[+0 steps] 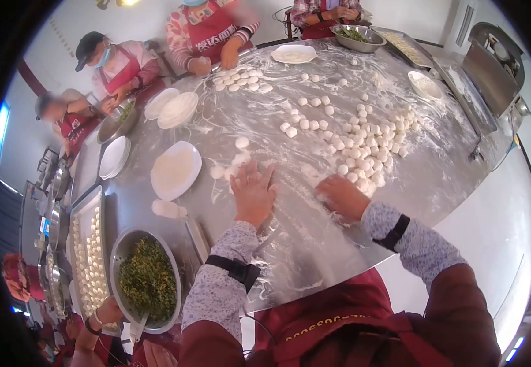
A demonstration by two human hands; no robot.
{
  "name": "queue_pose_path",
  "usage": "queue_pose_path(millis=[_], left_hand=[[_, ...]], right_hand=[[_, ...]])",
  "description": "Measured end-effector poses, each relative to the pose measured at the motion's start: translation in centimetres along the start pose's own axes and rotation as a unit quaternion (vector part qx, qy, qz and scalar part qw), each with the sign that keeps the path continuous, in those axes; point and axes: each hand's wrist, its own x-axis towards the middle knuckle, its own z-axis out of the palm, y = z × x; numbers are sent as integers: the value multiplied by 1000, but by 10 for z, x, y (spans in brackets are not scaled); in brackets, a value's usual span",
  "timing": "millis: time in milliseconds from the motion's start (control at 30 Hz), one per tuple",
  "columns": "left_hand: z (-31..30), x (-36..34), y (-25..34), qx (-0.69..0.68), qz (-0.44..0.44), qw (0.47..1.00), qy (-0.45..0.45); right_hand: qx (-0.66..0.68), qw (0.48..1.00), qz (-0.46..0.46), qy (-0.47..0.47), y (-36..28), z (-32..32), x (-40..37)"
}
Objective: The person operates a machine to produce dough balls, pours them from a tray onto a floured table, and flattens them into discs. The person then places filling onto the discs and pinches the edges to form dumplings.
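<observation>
My left hand (255, 194) lies palm down on the floured steel table (314, 244), its fingers spread. Small flattened dough rounds (217, 172) lie around its fingertips, and what is under the palm is hidden. Another dough round (241, 142) sits just beyond. To the right, my right hand (344, 197) rests low on the table with its fingers curled under; anything inside them is hidden. A heap of floured dough balls (375, 144) spreads right beside and beyond that hand.
At left are a plate (176, 170), a rolling pin (168, 209), a bowl of chopped green filling (146, 281) and a tray of dumplings (88, 244). A co-worker's hand (109, 310) is near that bowl. Other people in red aprons (219, 33) work around the far edge.
</observation>
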Motion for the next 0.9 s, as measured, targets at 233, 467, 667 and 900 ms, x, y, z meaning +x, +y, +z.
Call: queue_pose_path(millis=[233,467,667,900], left_hand=[[-17,-50,26,-78,-21,997,5],[-53,-36,58,-114,-5,988,106],[-40,-16,112,-100,99,984,110],[4,-27,102,-78,115,988,72]], right_hand=[[64,995,82,10,-55,20,-22],[94,988,78,94,-49,7,-29],[412,855,250,190,-22,-23,-50],[573,715,323,238,-18,-37,-59]])
